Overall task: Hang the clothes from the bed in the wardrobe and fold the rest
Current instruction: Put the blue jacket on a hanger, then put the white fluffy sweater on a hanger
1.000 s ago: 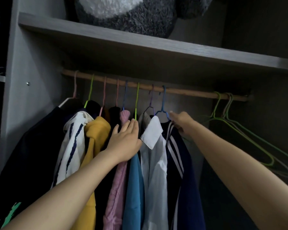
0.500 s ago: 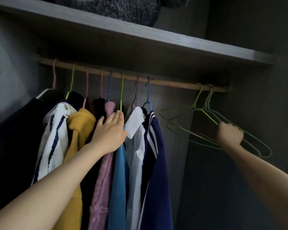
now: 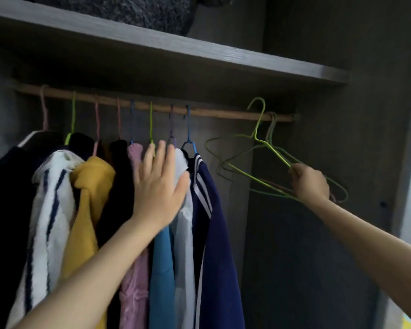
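In the wardrobe [image 3: 365, 162] the clothes [image 3: 90, 186] hang in a tight row on the left half of the wooden rod [image 3: 223, 113]; from left to right a black garment [image 3: 5, 198], a white one with navy stripes [image 3: 48, 210], a yellow hoodie [image 3: 90, 200], something dark, a pink piece [image 3: 134, 281], a blue one [image 3: 161, 269], a white shirt [image 3: 184, 245] and a navy jacket [image 3: 218, 233] with white stripes; all are cut off by the bottom edge.

The left hand [image 3: 160, 186] lies flat over the blue garment and the white shirt, its fingers [image 3: 163, 155] released and straight; it is blurred, hides both collars, and whether it presses the cloth cannot be told.

To the right, the right hand [image 3: 310, 184] has its fingers clenched round the sloping arm of a green hanger [image 3: 273, 150]; the hook shows above the rod, seemingly apart from it; the lower bar vanishes behind the hand. More wire hangers [image 3: 272, 125] hook over the rod's right end, their outlines tangled and hard to count.

Above, a shelf [image 3: 199, 51] carries a grey plush thing [image 3: 128, 8], cropped by the top edge.
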A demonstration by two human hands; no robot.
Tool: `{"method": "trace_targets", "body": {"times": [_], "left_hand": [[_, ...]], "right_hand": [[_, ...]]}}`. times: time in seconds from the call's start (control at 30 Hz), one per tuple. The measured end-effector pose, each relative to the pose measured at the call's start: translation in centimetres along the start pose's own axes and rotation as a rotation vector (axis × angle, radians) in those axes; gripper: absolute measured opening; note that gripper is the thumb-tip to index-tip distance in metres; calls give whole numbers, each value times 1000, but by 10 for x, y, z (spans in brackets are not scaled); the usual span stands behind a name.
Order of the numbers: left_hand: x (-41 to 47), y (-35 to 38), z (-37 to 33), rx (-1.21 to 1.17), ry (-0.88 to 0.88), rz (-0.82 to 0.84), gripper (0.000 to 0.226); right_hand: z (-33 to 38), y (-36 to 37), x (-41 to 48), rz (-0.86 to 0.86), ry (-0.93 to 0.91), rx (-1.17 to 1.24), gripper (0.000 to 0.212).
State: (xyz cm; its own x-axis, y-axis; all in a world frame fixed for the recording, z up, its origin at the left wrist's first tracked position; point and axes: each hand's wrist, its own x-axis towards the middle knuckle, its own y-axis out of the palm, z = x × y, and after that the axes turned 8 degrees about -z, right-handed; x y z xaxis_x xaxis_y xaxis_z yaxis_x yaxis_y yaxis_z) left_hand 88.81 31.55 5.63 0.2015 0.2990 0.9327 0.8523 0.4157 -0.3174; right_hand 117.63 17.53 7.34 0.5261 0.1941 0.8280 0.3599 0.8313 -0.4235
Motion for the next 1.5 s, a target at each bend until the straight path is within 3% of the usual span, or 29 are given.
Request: {"method": "trace_targets", "body": {"times": [0.07,0.13,0.27,0.33,0.47,0.6,0.7,0.8,1.03,1.3,1.5], "left_hand": [[-8,3,-39,-72,221,-72,64],[-15,16,-75,-97,334,-54,62],[-33,54,-133,-152,418,4,79],[-45,72,-163,-188,459,83,89],[-84,105,-242,-338,669,223,87],[-148,135,-337,-507,924,244,84],[-188,150,-415,-631,870,257,81],[-234,165,-498,-742,828,351,114],[-379,180,-607,-985,971,506,140],[-465,198,-677,-1083,1013,706,120],[-505,245,-754,-1083,1044,838,113]], "right_hand": [[-26,-22,-12,-33,4,0,23],[-53,-56,-24,-62,-37,-1,22],[-108,-139,-68,-217,-240,-71,23],[-139,-180,-97,-268,-241,-117,25],[-230,-266,-154,-223,-91,-182,9],[-314,-355,-217,-190,126,-283,14],[-366,-411,-266,-157,288,-301,8],[-408,-459,-312,-123,461,-328,8],[-459,-516,-440,-68,857,-500,12],[-492,-536,-506,-66,1011,-662,13],[-567,-537,-501,-74,1143,-765,20]]}}
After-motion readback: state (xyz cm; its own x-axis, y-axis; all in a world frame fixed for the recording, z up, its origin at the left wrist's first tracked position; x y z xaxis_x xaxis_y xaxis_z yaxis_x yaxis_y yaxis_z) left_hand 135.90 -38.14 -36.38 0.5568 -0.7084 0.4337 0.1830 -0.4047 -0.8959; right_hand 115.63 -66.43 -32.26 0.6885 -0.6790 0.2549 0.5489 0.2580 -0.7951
